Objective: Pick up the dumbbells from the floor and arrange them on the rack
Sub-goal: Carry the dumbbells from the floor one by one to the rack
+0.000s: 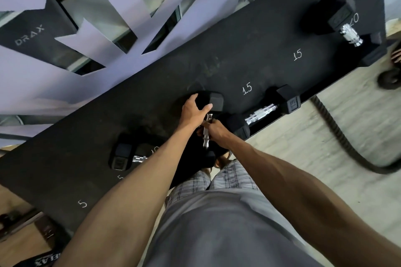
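A black rack shelf [217, 67] with chalk numbers 5, 15 and 40 runs diagonally across the view. Both my hands hold one black hex dumbbell over the shelf's middle. My left hand [194, 110] cups its far head [213, 102]. My right hand [214, 131] is wrapped around its chrome handle [206, 136]. The near head is mostly hidden by my arms. Three other dumbbells rest on the shelf: a 15 dumbbell [262, 111] just right of my hands, a small dumbbell [123, 156] to the left, and a large dumbbell [338, 16] at the far right.
A wall panel [108, 6] with angular cut-outs stands behind the rack. A thick black rope [338, 136] lies on the light floor to the right. Another person's sandalled foot [392, 71] is at the right edge. Wooden flooring and gear lie at the lower left.
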Available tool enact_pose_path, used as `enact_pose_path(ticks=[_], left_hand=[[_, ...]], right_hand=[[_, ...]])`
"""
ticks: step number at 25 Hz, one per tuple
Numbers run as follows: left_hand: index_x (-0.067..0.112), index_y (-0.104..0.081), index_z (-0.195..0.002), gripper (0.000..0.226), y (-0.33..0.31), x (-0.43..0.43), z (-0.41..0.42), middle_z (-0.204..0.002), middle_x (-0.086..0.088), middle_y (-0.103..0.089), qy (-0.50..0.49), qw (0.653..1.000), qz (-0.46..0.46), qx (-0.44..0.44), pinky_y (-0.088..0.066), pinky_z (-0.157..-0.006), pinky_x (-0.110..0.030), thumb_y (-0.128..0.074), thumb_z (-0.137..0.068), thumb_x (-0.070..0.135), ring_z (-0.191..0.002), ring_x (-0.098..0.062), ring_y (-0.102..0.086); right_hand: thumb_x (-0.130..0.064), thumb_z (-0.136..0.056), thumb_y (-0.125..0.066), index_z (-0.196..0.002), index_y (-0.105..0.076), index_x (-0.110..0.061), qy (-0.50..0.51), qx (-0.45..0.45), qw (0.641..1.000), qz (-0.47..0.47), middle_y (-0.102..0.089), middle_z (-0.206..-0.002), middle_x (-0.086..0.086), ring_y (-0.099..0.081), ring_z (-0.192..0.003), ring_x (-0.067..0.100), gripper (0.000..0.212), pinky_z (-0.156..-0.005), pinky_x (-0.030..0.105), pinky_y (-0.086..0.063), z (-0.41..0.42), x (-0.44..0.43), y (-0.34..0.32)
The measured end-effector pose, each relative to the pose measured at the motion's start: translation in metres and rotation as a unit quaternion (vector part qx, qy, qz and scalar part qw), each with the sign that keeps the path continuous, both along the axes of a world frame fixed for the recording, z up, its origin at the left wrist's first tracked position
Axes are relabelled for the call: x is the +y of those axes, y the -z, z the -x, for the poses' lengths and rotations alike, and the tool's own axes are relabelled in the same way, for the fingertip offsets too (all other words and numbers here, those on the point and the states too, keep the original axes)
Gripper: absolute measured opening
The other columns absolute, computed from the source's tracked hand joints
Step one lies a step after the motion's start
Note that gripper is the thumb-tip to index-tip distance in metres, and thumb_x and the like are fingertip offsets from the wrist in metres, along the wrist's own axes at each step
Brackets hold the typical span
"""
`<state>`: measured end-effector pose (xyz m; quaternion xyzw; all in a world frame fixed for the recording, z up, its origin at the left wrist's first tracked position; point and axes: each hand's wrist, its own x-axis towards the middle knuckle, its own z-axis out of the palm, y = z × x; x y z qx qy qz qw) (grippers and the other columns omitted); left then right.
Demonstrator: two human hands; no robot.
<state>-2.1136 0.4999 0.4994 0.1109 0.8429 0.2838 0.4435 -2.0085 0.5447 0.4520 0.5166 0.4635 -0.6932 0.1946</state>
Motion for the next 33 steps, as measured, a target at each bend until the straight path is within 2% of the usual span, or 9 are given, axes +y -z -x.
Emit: enact_pose_path(ticks=[3,5,8,11,14,21,26,30,33], left_hand=[[0.011,-0.043,-0.139,0.066,-0.003,-0.007,-0.004,-0.135,-0.012,-0.055,-0.018,1.0,0.006,-0.012,-0.047,-0.098,-0.036,-0.068,-0.086,0.043,-0.124,-0.027,-0.053],[0.011,-0.048,-0.126,0.055,-0.001,-0.017,-0.012,-0.123,-0.012,-0.061,0.019,0.999,0.041,-0.012,-0.05,-0.088,-0.035,-0.068,-0.086,0.043,-0.11,-0.029,-0.061],[0.013,-0.058,-0.106,0.038,0.01,-0.044,-0.023,-0.113,-0.009,-0.068,0.179,0.974,0.14,-0.013,-0.053,-0.088,-0.037,-0.069,-0.085,0.042,-0.104,-0.029,-0.065],[0.014,-0.062,-0.103,0.03,0.011,-0.059,-0.037,-0.111,-0.01,-0.069,0.305,0.935,0.182,0.007,-0.053,-0.089,-0.038,-0.064,-0.088,0.04,-0.104,-0.029,-0.065],[0.012,-0.059,-0.11,0.029,0.007,-0.059,-0.063,-0.113,-0.012,-0.067,0.433,0.884,0.158,0.072,-0.052,-0.086,-0.039,-0.056,-0.093,0.035,-0.105,-0.032,-0.064],[0.009,-0.054,-0.119,0.03,-0.006,-0.063,-0.146,-0.119,-0.013,-0.065,0.66,0.697,0.14,0.243,-0.051,-0.086,-0.039,-0.045,-0.097,0.027,-0.108,-0.032,-0.064],[0.012,-0.06,-0.107,0.03,-0.01,-0.08,-0.251,-0.114,-0.01,-0.068,0.723,0.656,0.147,0.159,-0.051,-0.084,-0.036,-0.049,-0.093,0.035,-0.103,-0.031,-0.064],[0.015,-0.059,-0.095,0.021,-0.006,-0.1,-0.361,-0.11,-0.011,-0.069,0.792,0.578,0.131,0.143,-0.048,-0.079,-0.032,-0.053,-0.091,0.034,-0.102,-0.03,-0.064],[0.009,-0.061,-0.105,0.029,0.001,-0.11,-0.438,-0.114,-0.014,-0.068,0.833,0.522,0.107,0.149,-0.05,-0.086,-0.035,-0.052,-0.092,0.033,-0.108,-0.032,-0.061]], right_hand=[[-0.021,-0.1,-0.046,-0.102,-0.059,-0.001,-0.036,-0.019,0.996,-0.082,-0.065,-0.085,0.011,-0.06,-0.075,0.019,0.024,-0.076,0.038,-0.055,0.004,-0.006,-0.009],[-0.024,-0.098,-0.048,-0.103,-0.058,-0.003,-0.109,-0.032,0.98,-0.165,-0.065,-0.091,0.015,-0.061,-0.083,0.028,0.024,-0.081,0.038,-0.052,-0.005,-0.008,-0.015],[-0.027,-0.099,-0.047,-0.115,-0.057,-0.002,-0.192,-0.052,0.947,-0.252,-0.067,-0.114,0.021,-0.062,-0.106,0.038,0.031,-0.088,0.04,-0.047,-0.039,-0.01,-0.029],[-0.021,-0.099,-0.044,-0.109,-0.057,-0.005,-0.23,-0.046,0.928,-0.289,-0.07,-0.104,0.02,-0.064,-0.097,0.04,0.024,-0.081,0.045,-0.051,-0.089,-0.016,-0.038],[-0.018,-0.1,-0.039,-0.109,-0.054,-0.001,-0.227,-0.064,0.927,-0.291,-0.068,-0.098,0.024,-0.063,-0.09,0.041,0.024,-0.076,0.047,-0.051,-0.145,-0.031,-0.044],[-0.02,-0.101,-0.039,-0.111,-0.055,0.001,-0.077,-0.115,0.949,-0.284,-0.069,-0.096,0.025,-0.064,-0.087,0.042,0.028,-0.075,0.048,-0.052,-0.292,-0.108,-0.043],[-0.02,-0.101,-0.041,-0.116,-0.057,0.001,0.056,-0.145,0.953,-0.259,-0.069,-0.106,0.023,-0.064,-0.097,0.039,0.03,-0.079,0.041,-0.049,-0.402,-0.187,-0.04],[-0.021,-0.098,-0.042,-0.115,-0.058,-0.004,0.181,-0.173,0.942,-0.224,-0.067,-0.111,0.02,-0.063,-0.099,0.037,0.029,-0.082,0.04,-0.05,-0.493,-0.26,-0.037],[-0.02,-0.095,-0.043,-0.111,-0.06,-0.007,0.257,-0.197,0.927,-0.192,-0.069,-0.113,0.017,-0.064,-0.101,0.034,0.027,-0.084,0.039,-0.051,-0.549,-0.306,-0.036]])
